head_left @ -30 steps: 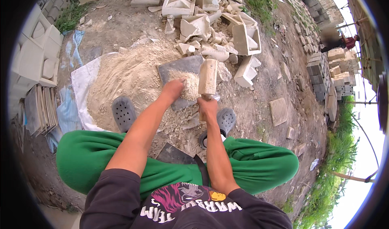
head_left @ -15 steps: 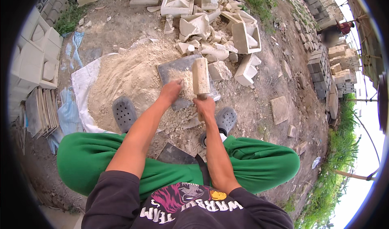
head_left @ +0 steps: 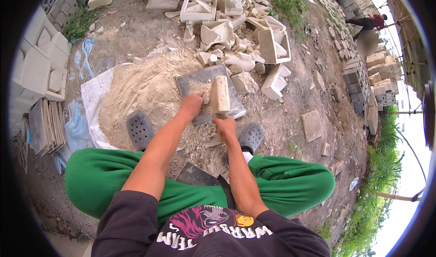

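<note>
My right hand (head_left: 225, 126) grips the handle of a mallet (head_left: 220, 94) with a thick, pale, cylindrical head. The mallet's head is over the right part of a dark flat slab (head_left: 185, 83) on the ground between my feet. Pale crushed rubble (head_left: 198, 87) lies on that slab. At its near side my left hand (head_left: 192, 104) is closed, with its fingertips down at the rubble beside the mallet; what they hold, if anything, is too small to make out.
A heap of pale powder (head_left: 145, 86) covers a white sheet (head_left: 93, 93) at the left. Broken pale blocks (head_left: 222, 32) are piled beyond the slab. Whole blocks (head_left: 43, 61) stand stacked far left. A person (head_left: 370, 23) is at the far right near grey blocks (head_left: 356, 82).
The mallet's head has come down and slightly left, toward the slab, with my right hand. My left hand stays nearly in place. The distant person has shifted.
</note>
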Motion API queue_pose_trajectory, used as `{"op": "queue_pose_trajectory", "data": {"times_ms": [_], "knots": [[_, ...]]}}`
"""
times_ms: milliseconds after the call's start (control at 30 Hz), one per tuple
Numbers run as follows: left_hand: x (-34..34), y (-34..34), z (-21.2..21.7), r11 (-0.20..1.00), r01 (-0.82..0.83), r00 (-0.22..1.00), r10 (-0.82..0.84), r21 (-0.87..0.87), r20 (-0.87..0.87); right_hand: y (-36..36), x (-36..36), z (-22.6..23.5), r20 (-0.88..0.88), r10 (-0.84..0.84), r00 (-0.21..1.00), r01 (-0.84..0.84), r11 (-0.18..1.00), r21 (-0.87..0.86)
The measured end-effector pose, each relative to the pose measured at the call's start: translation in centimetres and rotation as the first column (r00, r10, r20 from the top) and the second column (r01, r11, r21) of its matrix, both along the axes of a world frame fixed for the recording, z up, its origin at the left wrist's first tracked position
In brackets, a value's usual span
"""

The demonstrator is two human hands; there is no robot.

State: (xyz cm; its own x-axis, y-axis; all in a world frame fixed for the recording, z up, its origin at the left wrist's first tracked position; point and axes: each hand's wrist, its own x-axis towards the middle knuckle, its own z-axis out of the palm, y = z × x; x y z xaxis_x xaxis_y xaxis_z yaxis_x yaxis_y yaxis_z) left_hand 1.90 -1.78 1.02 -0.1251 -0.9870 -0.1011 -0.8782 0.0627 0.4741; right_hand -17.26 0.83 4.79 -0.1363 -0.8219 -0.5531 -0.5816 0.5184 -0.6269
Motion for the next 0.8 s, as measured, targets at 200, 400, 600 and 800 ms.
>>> {"op": "queue_pose_trajectory", "data": {"times_ms": [200, 400, 600, 800], "knots": [[0.1, 0.3, -1.6, 0.997, -0.033, 0.994, 0.025, -0.073, -0.106, -0.9, 0.9, 5.1, 0.078, -0.103, 0.992, 0.117, 0.97, -0.211], [0.4, -0.4, -2.0, 0.988, 0.063, 0.996, -0.07, -0.138, -0.049, 0.2, 0.8, 0.7, 0.07, -0.029, 0.997, 0.049, 0.951, -0.304], [0.1, -0.4, -0.5, 1.0, -0.009, 0.998, 0.009, 0.005, -0.062, 0.1, -0.1, -1.6, 0.044, -0.016, 0.999, 0.013, 0.998, 0.064], [-1.3, -0.2, 1.2, 0.996, 0.045, 0.996, -0.05, -0.074, -0.076, 0.6, -2.7, -3.5, 0.094, -0.163, 0.982, 0.17, 0.983, -0.069]]}}
